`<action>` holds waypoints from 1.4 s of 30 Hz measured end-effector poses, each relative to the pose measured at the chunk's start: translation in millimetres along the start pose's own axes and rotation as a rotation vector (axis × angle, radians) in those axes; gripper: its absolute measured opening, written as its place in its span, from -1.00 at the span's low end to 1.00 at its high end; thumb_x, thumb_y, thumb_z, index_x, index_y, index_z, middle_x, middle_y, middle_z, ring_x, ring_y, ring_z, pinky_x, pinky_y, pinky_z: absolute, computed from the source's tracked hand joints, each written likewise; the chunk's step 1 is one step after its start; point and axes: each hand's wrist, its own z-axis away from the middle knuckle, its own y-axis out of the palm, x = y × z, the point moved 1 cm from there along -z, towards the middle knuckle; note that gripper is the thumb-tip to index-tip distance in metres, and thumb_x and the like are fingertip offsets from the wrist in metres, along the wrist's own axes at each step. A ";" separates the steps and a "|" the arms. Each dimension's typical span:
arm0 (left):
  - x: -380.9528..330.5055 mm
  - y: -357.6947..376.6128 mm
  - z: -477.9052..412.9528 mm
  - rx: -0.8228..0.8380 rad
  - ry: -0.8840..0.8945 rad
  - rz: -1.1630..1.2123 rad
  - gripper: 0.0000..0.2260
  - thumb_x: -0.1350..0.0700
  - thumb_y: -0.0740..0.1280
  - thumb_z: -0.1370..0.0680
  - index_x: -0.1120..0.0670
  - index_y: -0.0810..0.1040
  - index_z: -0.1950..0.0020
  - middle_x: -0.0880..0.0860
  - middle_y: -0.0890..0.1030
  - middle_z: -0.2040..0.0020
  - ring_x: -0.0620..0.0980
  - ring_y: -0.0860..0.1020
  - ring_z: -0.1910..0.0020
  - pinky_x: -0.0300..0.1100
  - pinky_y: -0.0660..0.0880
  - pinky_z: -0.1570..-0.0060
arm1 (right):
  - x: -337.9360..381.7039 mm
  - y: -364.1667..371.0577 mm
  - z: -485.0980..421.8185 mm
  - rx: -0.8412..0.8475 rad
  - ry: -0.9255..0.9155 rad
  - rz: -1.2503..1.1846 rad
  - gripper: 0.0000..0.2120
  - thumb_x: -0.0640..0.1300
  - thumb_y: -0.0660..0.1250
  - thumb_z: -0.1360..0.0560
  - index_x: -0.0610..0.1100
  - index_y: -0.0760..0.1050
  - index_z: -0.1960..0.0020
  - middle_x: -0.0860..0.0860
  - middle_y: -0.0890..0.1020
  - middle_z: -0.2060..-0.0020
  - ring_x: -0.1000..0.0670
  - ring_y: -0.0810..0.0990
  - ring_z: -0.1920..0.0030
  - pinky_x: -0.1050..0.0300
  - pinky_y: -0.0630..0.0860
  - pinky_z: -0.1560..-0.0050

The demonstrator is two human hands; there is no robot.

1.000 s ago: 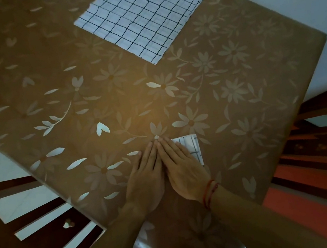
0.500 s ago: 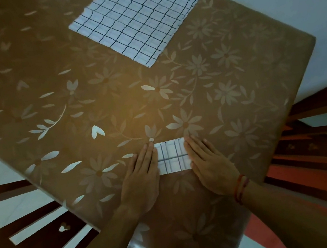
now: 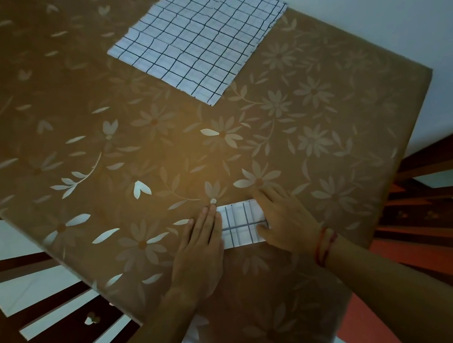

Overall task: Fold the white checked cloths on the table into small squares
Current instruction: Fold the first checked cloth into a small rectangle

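In the head camera, the folded cloth (image 3: pixel 241 224) sits in the lower middle of the frame, close to the near edge of the table (image 3: pixel 27 84). It is a narrow strip, and its long axis runs left to right across the picture.

Your left hand (image 3: pixel 202 249) lies flat with its fingers straight, its inner edge on the strip's left end. Your right hand (image 3: pixel 284 217) presses flat over the right end, with the thumb laid on the fabric. Neither hand grips anything; both only press down.

With one hand on each short end, the next fold probably calls for carrying one end sideways over the other.

The spread cloth (image 3: pixel 199 42) lies in the upper middle of the frame. It is well apart from both hands and about equally far from each.
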 end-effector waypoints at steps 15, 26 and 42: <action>0.7 0.3 -1.0 0.030 -0.014 0.016 -0.54 0.05 -0.05 -0.64 0.21 0.23 -0.50 0.16 0.15 -0.54 0.08 0.08 -0.53 0.10 0.23 -0.42 | 2.3 -9.2 -34.5 0.212 0.212 -0.079 -0.49 0.13 0.38 -0.19 -0.02 0.52 -0.10 0.02 0.60 0.00 -0.06 0.54 -0.02 -0.04 0.52 -0.09; -1.3 -3.7 -4.3 -0.020 -0.052 0.148 -0.54 0.03 -0.01 -0.63 0.17 0.28 -0.48 0.09 0.23 -0.52 0.00 0.12 -0.52 0.00 0.11 -0.47 | -0.1 -27.3 -26.4 0.194 0.367 -0.499 -0.93 -0.27 0.43 -0.31 -0.25 0.55 0.26 -0.06 0.59 0.35 0.05 0.51 0.35 0.17 0.43 0.35; -45.9 -87.9 -43.2 0.003 -0.621 1.290 -0.87 0.23 0.41 -0.50 0.16 0.64 -0.04 0.06 0.67 0.10 -0.05 0.64 0.16 -0.27 0.57 0.30 | -19.4 -67.0 45.1 -0.074 0.660 -1.210 -0.89 -0.40 0.43 -0.42 -0.23 0.62 0.12 -0.01 0.69 0.28 0.08 0.68 0.27 0.19 0.62 0.31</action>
